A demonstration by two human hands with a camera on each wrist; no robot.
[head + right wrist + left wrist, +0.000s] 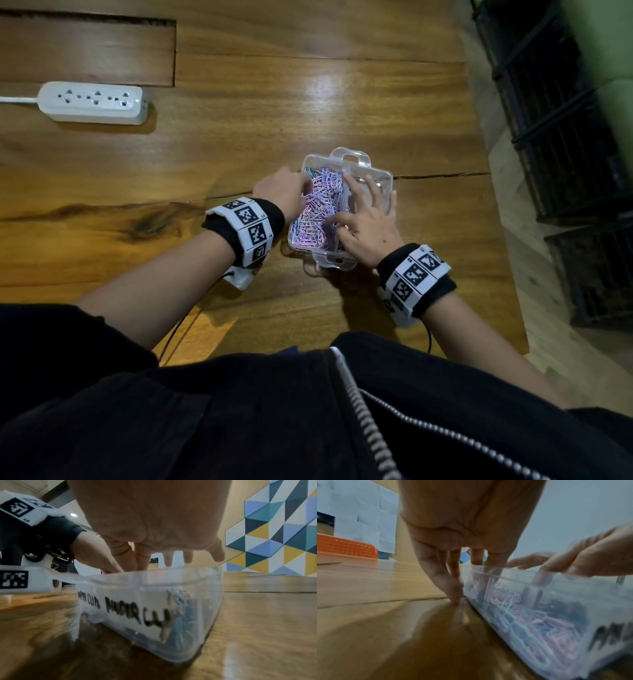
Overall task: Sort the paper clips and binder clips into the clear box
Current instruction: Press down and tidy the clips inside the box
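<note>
- clear box [383,178] sits near the table's [239,154] right edge, left compartment stuffed with pastel paper clips [318,212], marker labels on its near wall
- left hand [282,193] reaches over the left wall, fingertips in the clips, maybe pinching some, can't really tell
- right hand [368,229] spread flat over the right side, fingers straight
</note>
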